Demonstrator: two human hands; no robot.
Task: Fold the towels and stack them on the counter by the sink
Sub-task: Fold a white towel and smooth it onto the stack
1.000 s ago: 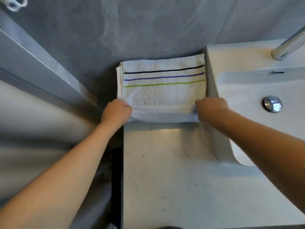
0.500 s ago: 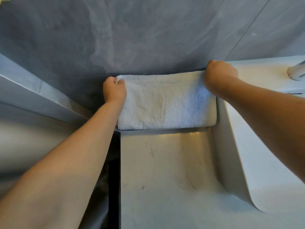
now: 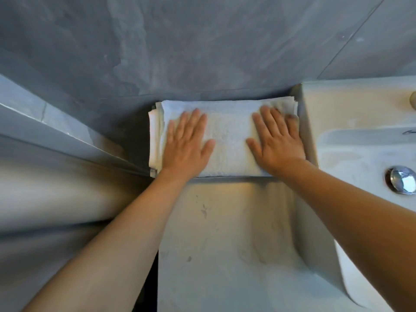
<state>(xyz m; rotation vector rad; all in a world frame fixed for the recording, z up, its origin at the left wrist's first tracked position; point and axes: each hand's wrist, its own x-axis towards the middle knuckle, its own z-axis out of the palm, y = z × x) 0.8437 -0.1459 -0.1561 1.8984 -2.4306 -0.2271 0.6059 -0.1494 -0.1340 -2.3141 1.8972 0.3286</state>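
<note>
The white towel [image 3: 227,140] lay folded into a compact rectangle at the far end of the tabletop [image 3: 225,244], pushed up against the grey wall [image 3: 202,46] and just beside the raised side of the sink [image 3: 360,136]. At its left edge several layered hems showed, so it seemed either folded many times over or resting on other folded towels beneath; the view did not settle which. Both hands were flat on top of it with fingers straight and spread, gripping nothing: the left hand [image 3: 186,147] pressed on the left half, the right hand [image 3: 276,140] on the right half, its outer fingers close to the sink's side. By the look of it the folding of this towel was done and the person was smoothing it into place. No unfolded towel appeared anywhere in view, so whether more were left could not be told. The tabletop was pale and stone-like, with a few small dark smudges on its bare near part. To the right, the white basin held a chrome drain plug [image 3: 401,179]. To the left, a grey ledge [image 3: 56,129] ran at an angle along the wall.
</note>
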